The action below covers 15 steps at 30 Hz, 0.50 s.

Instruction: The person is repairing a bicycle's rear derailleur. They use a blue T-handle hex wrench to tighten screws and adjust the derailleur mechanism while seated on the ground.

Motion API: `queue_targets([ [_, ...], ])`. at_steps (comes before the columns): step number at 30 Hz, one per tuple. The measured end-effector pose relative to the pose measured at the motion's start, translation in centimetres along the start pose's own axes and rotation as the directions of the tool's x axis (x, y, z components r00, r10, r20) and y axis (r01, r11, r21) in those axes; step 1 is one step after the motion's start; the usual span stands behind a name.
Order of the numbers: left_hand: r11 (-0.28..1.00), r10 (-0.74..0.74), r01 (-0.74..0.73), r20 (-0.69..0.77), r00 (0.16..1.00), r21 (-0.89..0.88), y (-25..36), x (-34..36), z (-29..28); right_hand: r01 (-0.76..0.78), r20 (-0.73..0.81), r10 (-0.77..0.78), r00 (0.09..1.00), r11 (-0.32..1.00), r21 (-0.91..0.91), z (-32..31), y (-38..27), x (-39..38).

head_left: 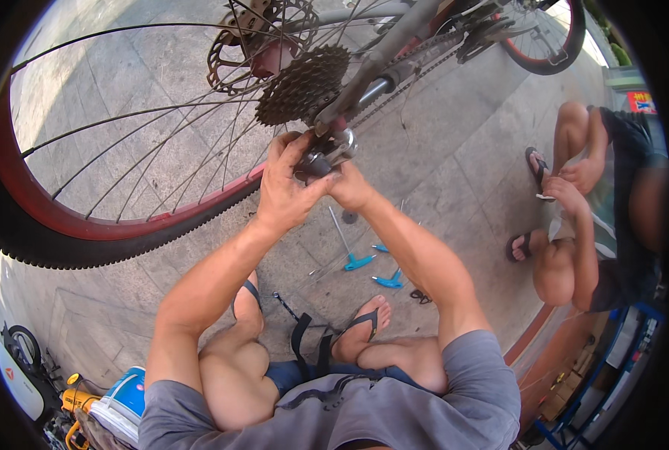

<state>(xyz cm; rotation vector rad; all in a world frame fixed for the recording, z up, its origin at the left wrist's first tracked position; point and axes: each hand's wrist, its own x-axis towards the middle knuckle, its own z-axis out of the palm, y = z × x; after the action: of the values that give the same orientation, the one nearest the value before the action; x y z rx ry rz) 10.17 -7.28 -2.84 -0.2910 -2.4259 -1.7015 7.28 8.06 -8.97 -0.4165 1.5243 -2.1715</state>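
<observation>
Both arms reach up to the rear of a bicycle with a red-rimmed wheel (31,161). A rear derailleur (340,147), dark with silvery parts, sits at the frame's rear end just below the black cassette (304,84). From its left side my left hand (289,184) grips it, fingers curled up around it and thumb across its lower part. My right hand (351,186) closes on it from the right and below, its fingertips partly hidden behind the derailleur. The two hands nearly meet. A chain (417,76) runs off toward the upper right.
Blue T-handled hex keys (360,262) lie on the paved ground (454,180) between my feet and the bicycle. A brake disc (233,56) shows beside the cassette. On the right a person (574,195) sits close by. A blue-and-white bucket (128,394) stands lower left.
</observation>
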Motion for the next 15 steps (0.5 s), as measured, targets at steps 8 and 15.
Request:
queue_targets([
  [8,0.937,-0.189,0.200,0.066,0.980,-0.286,0.7,1.9,0.5,0.056,-0.052,-0.047,0.998,0.980,0.189,0.6,-0.9,0.1],
  [15,0.871,-0.327,0.377,0.202,0.923,-0.316,3.1,4.4,-0.1,0.012,-0.114,0.005,0.993,0.989,0.145,0.0,-2.2,-0.6],
])
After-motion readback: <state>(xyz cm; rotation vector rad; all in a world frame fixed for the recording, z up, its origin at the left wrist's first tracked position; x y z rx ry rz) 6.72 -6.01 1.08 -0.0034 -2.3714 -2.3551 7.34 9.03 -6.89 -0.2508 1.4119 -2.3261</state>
